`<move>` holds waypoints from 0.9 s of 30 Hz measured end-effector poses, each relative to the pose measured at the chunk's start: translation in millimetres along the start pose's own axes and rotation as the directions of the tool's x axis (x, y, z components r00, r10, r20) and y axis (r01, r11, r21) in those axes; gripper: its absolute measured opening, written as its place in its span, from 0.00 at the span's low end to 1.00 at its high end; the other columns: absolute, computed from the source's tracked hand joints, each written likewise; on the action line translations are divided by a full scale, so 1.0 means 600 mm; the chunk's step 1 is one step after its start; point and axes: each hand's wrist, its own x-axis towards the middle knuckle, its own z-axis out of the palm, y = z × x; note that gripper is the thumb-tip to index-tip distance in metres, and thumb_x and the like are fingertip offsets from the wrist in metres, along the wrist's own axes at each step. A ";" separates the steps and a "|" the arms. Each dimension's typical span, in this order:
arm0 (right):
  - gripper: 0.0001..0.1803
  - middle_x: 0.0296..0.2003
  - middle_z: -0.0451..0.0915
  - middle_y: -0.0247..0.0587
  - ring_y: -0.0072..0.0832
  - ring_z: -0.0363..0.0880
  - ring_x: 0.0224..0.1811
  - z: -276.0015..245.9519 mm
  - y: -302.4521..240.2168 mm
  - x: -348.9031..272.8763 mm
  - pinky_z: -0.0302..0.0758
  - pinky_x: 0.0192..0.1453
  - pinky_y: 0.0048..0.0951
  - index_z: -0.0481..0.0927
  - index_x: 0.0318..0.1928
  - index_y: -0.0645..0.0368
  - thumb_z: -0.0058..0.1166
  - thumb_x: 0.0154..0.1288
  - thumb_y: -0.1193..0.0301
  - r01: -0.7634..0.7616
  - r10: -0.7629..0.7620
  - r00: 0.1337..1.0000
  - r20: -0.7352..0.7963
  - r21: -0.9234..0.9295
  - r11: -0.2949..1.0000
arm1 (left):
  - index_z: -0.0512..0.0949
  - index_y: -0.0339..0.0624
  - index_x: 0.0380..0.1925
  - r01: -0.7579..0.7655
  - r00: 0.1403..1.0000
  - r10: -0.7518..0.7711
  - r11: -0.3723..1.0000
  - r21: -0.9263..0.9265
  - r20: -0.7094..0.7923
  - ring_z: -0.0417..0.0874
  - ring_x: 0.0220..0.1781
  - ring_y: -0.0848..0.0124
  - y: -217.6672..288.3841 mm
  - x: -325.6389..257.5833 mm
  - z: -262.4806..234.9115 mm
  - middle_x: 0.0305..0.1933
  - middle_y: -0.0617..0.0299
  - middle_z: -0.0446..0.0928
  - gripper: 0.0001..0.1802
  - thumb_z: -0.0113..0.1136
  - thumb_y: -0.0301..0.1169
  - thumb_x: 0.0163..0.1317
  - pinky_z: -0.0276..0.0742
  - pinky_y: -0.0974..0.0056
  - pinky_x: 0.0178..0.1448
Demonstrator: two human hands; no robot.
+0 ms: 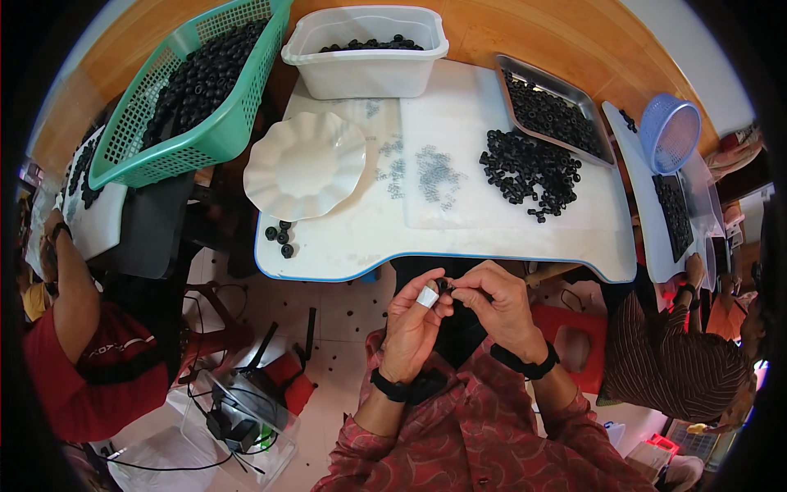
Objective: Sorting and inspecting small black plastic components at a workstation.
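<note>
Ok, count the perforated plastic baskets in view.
2: a green basket at the upper left and a lavender basket at the right; others may be hidden.

Between the hands (412, 324) (502, 307) and the white, blue-edged surface (492, 239), only a gap intervenes; a bare lane crosses its near middle. Beyond lie small translucent pieces (438, 174), low and flat. Left, a white scalloped plate (305, 168) and loose black round pieces (283, 238) block passage; right, a heap of small black pieces (525, 172) and a shallow metal tray (608, 149); far left, a deep white plastic tub (361, 77).
</note>
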 end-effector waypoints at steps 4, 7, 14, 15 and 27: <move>0.07 0.32 0.80 0.40 0.30 0.82 0.33 -0.004 -0.003 -0.002 0.76 0.36 0.27 0.83 0.39 0.63 0.64 0.59 0.81 0.018 -0.018 1.000 0.017 -0.031 0.999 | 0.76 0.32 0.56 -0.026 1.000 0.027 0.998 0.055 -0.010 0.81 0.40 0.73 -0.005 0.000 0.002 0.46 0.56 0.81 0.17 0.58 0.24 0.68 0.80 0.68 0.45; 0.07 0.32 0.80 0.40 0.31 0.82 0.33 -0.007 -0.008 0.000 0.77 0.35 0.28 0.82 0.39 0.63 0.64 0.59 0.81 0.040 -0.038 0.999 0.030 -0.051 0.998 | 0.77 0.32 0.55 -0.047 0.999 0.048 0.995 0.093 -0.011 0.81 0.41 0.74 -0.006 -0.001 0.006 0.45 0.57 0.81 0.15 0.56 0.23 0.69 0.80 0.69 0.45; 0.06 0.32 0.79 0.40 0.32 0.81 0.31 -0.017 -0.008 -0.001 0.76 0.33 0.29 0.82 0.38 0.63 0.63 0.60 0.80 0.097 -0.092 0.994 0.050 -0.105 0.990 | 0.78 0.31 0.54 -0.050 0.999 0.052 0.988 0.149 -0.010 0.81 0.41 0.74 -0.011 -0.001 0.013 0.45 0.59 0.80 0.14 0.55 0.21 0.70 0.81 0.69 0.46; 0.05 0.31 0.79 0.41 0.33 0.81 0.31 -0.017 -0.006 -0.001 0.75 0.33 0.30 0.81 0.37 0.63 0.63 0.59 0.80 0.092 -0.087 0.995 0.057 -0.107 0.990 | 0.78 0.31 0.54 -0.050 0.999 0.052 0.988 0.149 -0.010 0.81 0.41 0.74 -0.012 -0.001 0.011 0.45 0.59 0.80 0.14 0.55 0.21 0.70 0.81 0.69 0.46; 0.05 0.25 0.81 0.38 0.18 0.78 0.24 -0.034 -0.002 0.007 0.74 0.28 0.21 0.80 0.34 0.65 0.64 0.63 0.76 -0.254 0.241 0.954 0.179 0.054 0.966 | 0.78 0.31 0.54 -0.044 0.998 0.030 0.973 0.229 0.063 0.81 0.39 0.75 -0.018 -0.002 -0.002 0.43 0.63 0.78 0.14 0.56 0.22 0.70 0.80 0.69 0.45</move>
